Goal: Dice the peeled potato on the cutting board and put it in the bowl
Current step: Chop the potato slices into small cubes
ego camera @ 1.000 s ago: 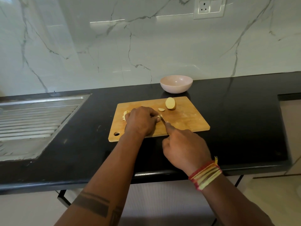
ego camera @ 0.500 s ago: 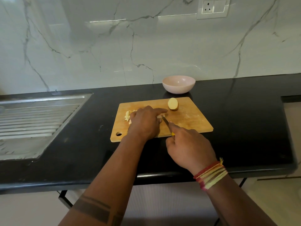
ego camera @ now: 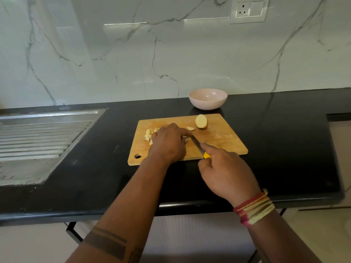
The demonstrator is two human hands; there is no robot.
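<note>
A wooden cutting board [ego camera: 224, 141] lies on the black counter. My left hand [ego camera: 168, 144] holds down a potato piece near the board's middle; most of that piece is hidden under the fingers. A pile of diced potato [ego camera: 150, 134] sits just left of that hand. My right hand [ego camera: 226, 171] grips a yellow-handled knife [ego camera: 199, 147], its blade tip against the held piece. A potato half [ego camera: 201, 121] and a thin slice [ego camera: 190, 128] lie near the board's far edge. The pink bowl [ego camera: 208, 99] stands behind the board.
A steel sink drainboard [ego camera: 43, 137] takes up the counter's left side. The marble wall carries a socket [ego camera: 248, 10] at the upper right. The counter's front edge [ego camera: 190, 205] runs just under my forearms.
My left index finger, stretched out over the piece half a second ago, has curled back. The knife blade has come in against the held piece. The thin slice shows again beside the potato half.
</note>
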